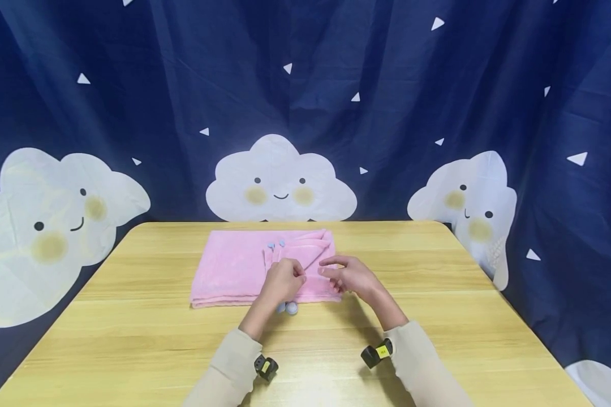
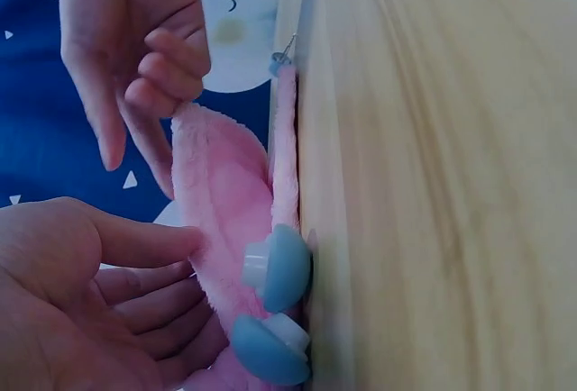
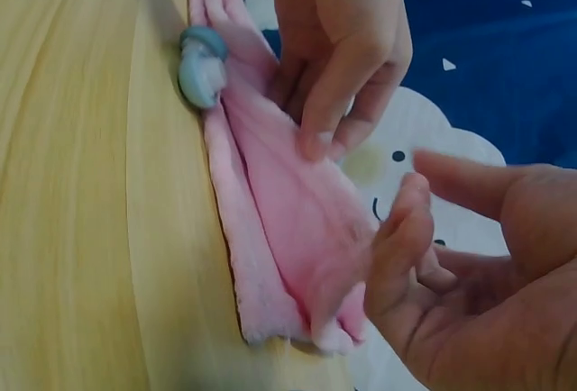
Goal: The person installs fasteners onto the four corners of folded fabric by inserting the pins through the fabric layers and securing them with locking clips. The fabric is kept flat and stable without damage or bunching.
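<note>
A folded pink plush blanket (image 1: pixel 229 265) lies on the table, its right part lifted in loose folds. My left hand (image 1: pixel 283 280) pinches the blanket's raised edge between thumb and fingers, as the left wrist view (image 2: pixel 99 287) shows from close by. To its right hovers my right hand (image 1: pixel 353 277), thumb and forefinger apart and the other fingers bent beside the cloth. Whether those fingers touch it is unclear. Two blue mushroom-shaped fasteners with pale stems, one (image 2: pixel 287 268) beside the other (image 2: pixel 270 350), sit by the blanket's near edge, below my left wrist.
Two small blue pieces, one left (image 1: pixel 271 245) and one right (image 1: pixel 282 243), show on top of the blanket. The wooden table (image 1: pixel 412 254) has rounded far corners. Behind it hangs a dark blue curtain (image 1: pixel 321 113) with clouds. Each wrist wears a small black camera (image 1: pixel 266 367).
</note>
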Demonstrator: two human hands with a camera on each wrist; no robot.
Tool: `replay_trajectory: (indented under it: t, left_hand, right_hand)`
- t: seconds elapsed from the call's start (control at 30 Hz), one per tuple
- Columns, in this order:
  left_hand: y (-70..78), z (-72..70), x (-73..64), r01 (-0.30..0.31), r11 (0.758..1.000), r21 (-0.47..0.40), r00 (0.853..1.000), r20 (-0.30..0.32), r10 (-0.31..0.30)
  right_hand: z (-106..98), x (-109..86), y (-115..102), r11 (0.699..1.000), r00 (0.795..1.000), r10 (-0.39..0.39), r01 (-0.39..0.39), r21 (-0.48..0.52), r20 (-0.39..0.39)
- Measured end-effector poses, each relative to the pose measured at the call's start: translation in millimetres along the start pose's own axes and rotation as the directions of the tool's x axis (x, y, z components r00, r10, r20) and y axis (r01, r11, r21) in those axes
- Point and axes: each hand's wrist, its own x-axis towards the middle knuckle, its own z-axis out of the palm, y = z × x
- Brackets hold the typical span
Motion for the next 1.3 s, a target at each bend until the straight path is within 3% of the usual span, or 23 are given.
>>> replay_trajectory:
  t: [0.17,0.37,0.83,1.03,1.3]
  left_hand:
    - [-0.4,-2.2,0.7,0.011,1.0,-0.004,1.0,-0.003,-0.011]
    - [-1.1,-3.7,0.6,0.009,1.0,-0.008,1.0,-0.003,-0.009]
    - [8.0,0.7,-3.6,-0.048,0.998,-0.046,0.994,0.098,0.052]
    - [11.8,8.2,-3.8,-0.083,0.994,-0.078,0.995,0.052,0.087]
    - [10.1,12.8,-2.4,-0.085,0.994,-0.071,0.996,-0.028,0.084]
  right_hand:
    - [-7,0.2,5,0.997,0.998,0.001,0.005,-0.081,0.069]
    - [-10,2.7,10,0.995,0.998,0.019,-0.013,-0.094,0.065]
    - [-5,5.8,11,0.995,0.995,-0.012,0.002,-0.099,-0.102]
    - [-4,7.1,10,0.998,0.992,-0.029,0.023,-0.051,-0.123]
    - [-3,5.3,10,0.999,0.992,-0.043,0.04,-0.032,-0.121]
